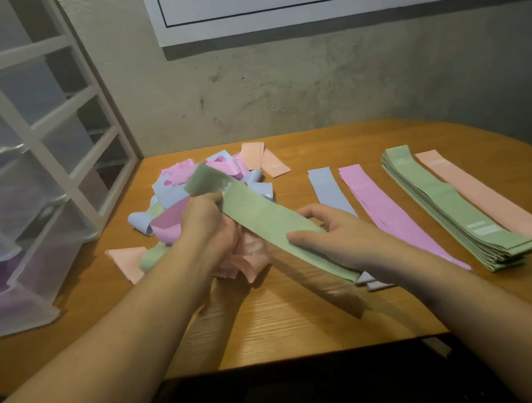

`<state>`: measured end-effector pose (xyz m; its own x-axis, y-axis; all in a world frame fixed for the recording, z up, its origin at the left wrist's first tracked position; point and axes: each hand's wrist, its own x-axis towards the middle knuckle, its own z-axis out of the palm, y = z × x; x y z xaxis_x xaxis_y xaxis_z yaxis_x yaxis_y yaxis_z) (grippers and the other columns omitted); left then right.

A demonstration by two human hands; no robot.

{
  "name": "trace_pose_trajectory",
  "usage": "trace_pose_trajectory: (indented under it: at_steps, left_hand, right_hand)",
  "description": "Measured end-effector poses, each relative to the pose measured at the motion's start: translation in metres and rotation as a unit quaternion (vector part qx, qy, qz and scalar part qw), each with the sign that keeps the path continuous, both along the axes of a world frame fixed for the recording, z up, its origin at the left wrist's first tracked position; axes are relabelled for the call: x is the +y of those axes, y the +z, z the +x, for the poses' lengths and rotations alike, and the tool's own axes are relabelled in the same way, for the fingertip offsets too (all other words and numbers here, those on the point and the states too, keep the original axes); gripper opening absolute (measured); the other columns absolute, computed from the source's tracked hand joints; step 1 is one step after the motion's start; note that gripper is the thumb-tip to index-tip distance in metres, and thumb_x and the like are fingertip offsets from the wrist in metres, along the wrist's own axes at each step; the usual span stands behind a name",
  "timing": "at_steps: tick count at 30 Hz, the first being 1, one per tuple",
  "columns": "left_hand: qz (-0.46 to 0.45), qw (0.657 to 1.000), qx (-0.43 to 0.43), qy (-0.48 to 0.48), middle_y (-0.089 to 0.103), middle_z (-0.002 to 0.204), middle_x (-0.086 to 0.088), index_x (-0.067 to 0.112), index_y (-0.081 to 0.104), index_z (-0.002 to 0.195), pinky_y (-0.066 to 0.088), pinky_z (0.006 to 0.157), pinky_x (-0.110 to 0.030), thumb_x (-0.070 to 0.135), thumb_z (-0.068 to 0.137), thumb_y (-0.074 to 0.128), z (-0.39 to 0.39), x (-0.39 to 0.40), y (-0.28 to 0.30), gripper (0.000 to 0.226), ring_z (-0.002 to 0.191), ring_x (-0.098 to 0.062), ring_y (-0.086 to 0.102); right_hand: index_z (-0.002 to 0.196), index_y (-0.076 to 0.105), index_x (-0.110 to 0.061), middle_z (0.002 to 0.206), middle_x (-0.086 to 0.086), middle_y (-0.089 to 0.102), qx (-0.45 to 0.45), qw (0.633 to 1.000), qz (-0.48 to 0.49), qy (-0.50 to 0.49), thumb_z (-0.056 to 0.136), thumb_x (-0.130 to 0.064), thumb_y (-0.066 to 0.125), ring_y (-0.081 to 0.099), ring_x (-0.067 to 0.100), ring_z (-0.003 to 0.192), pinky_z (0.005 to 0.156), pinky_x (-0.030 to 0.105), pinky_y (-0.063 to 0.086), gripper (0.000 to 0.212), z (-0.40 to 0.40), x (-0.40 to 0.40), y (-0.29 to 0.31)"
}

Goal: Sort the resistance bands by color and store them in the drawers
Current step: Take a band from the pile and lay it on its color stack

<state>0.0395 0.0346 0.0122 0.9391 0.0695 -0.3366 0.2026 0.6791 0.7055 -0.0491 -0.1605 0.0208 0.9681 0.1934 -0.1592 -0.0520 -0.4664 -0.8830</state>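
- Several clear drawers (8, 213) stand at the frame's left edge.
- A mixed pile of bands (189, 190) lies centre-left on the bench (273, 327).
- The left hand (206, 228) grips a green band (267, 221); the right hand (339, 236) pinches its lower end.
- Blue stack (328, 190), pink stack (390, 213), green stack (453, 211) and peach stack (499, 202) lie sorted at right.

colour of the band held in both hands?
Green band, clearest in the head view.
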Motion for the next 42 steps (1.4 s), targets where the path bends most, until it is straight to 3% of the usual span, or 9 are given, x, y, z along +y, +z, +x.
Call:
trace_pose_trajectory:
  at_steps: [5, 13, 18, 20, 25, 28, 32, 38, 42]
  left_hand:
    - [-0.001, 0.999, -0.037, -0.009, 0.065, 0.120, -0.029, -0.003, 0.048, 0.134, 0.062, 0.069, -0.043, -0.012, 0.090, 0.036, 0.019, -0.039, -0.004, 0.047, 0.103, -0.038, 0.070]
    - [0.047, 0.996, -0.070, -0.036, 0.048, 0.082, -0.002, 0.011, 0.048, 0.133, 0.047, 0.062, -0.027, -0.016, 0.079, 0.029, 0.041, -0.118, -0.006, 0.063, 0.068, -0.017, 0.049]
    - [0.050, 0.992, -0.052, -0.104, 0.047, 0.074, -0.006, 0.007, 0.051, 0.100, 0.053, 0.079, -0.039, -0.007, 0.090, 0.029, 0.044, -0.178, 0.007, 0.028, 0.068, -0.022, 0.048]
    - [0.080, 0.985, -0.066, -0.140, 0.050, 0.073, -0.009, 0.007, 0.052, 0.104, 0.056, 0.075, -0.041, -0.003, 0.090, 0.032, 0.047, -0.201, 0.010, 0.027, 0.067, -0.024, 0.053]
    - [0.174, 0.966, -0.092, -0.166, 0.066, 0.090, -0.007, 0.017, 0.055, 0.114, 0.056, 0.071, -0.036, -0.005, 0.093, 0.037, 0.049, -0.250, 0.016, 0.036, 0.075, -0.021, 0.065]
    - [0.228, 0.948, -0.095, -0.202, 0.067, 0.102, -0.007, 0.018, 0.054, 0.115, 0.055, 0.068, -0.032, -0.003, 0.093, 0.041, 0.055, -0.268, 0.016, 0.033, 0.085, -0.020, 0.066]
    - [0.370, 0.893, -0.118, -0.229, 0.061, 0.107, -0.014, 0.014, 0.055, 0.108, 0.045, 0.061, -0.030, 0.002, 0.093, 0.049, 0.071, -0.285, 0.012, 0.021, 0.087, -0.024, 0.055]
    - [0.477, 0.827, -0.178, -0.237, 0.060, 0.093, -0.010, 0.015, 0.058, 0.099, 0.045, 0.051, -0.026, 0.005, 0.093, 0.062, 0.097, -0.309, 0.001, 0.013, 0.078, -0.021, 0.058]
    - [0.533, 0.782, -0.211, -0.244, 0.064, 0.101, -0.010, 0.015, 0.058, 0.115, 0.047, 0.052, -0.023, 0.007, 0.091, 0.068, 0.114, -0.316, -0.010, 0.027, 0.078, -0.018, 0.062]
  right_hand:
    - [0.136, 0.042, -0.041, 0.113, -0.012, 0.058, -0.025, 0.994, -0.100, -0.029, 0.090, -0.049, 0.067, 0.059, 0.005, 0.097, 0.069, 0.020, 0.046, 0.053, -0.003, -0.036, 0.005]
    - [0.116, 0.055, -0.037, 0.092, -0.005, 0.072, -0.116, 0.986, -0.071, -0.094, 0.092, -0.029, 0.066, 0.067, 0.007, 0.076, 0.058, 0.018, 0.049, 0.027, -0.017, -0.096, 0.003]
    - [0.101, 0.058, -0.031, 0.087, -0.009, 0.067, -0.126, 0.974, -0.123, -0.140, 0.097, -0.034, 0.060, 0.062, 0.005, 0.075, 0.059, 0.020, 0.046, 0.005, -0.021, -0.136, 0.005]
    - [0.095, 0.058, -0.028, 0.086, -0.011, 0.065, -0.104, 0.969, -0.150, -0.165, 0.097, -0.039, 0.059, 0.060, 0.001, 0.075, 0.052, 0.013, 0.039, 0.012, -0.022, -0.154, 0.006]
    - [0.096, 0.058, -0.026, 0.094, -0.008, 0.067, -0.061, 0.964, -0.155, -0.207, 0.097, -0.051, 0.056, 0.064, 0.012, 0.085, 0.068, 0.034, 0.049, 0.025, -0.028, -0.197, 0.009]
    - [0.114, 0.054, -0.033, 0.100, -0.012, 0.064, -0.036, 0.966, -0.137, -0.218, 0.098, -0.047, 0.055, 0.063, 0.008, 0.086, 0.066, 0.027, 0.048, 0.021, -0.032, -0.217, 0.009]
    - [0.142, 0.039, -0.037, 0.108, -0.010, 0.057, -0.007, 0.963, -0.153, -0.223, 0.094, -0.044, 0.062, 0.062, 0.009, 0.090, 0.069, 0.024, 0.048, 0.053, -0.031, -0.235, 0.003]
    - [0.143, 0.040, -0.032, 0.139, -0.008, 0.048, -0.002, 0.933, -0.303, -0.196, 0.075, -0.068, 0.072, 0.055, 0.015, 0.117, 0.092, 0.038, 0.054, 0.084, -0.021, -0.239, -0.008]
    - [0.141, 0.041, -0.033, 0.136, -0.005, 0.052, 0.001, 0.913, -0.377, -0.154, 0.083, -0.060, 0.065, 0.059, 0.021, 0.116, 0.087, 0.037, 0.052, 0.068, -0.011, -0.239, -0.011]
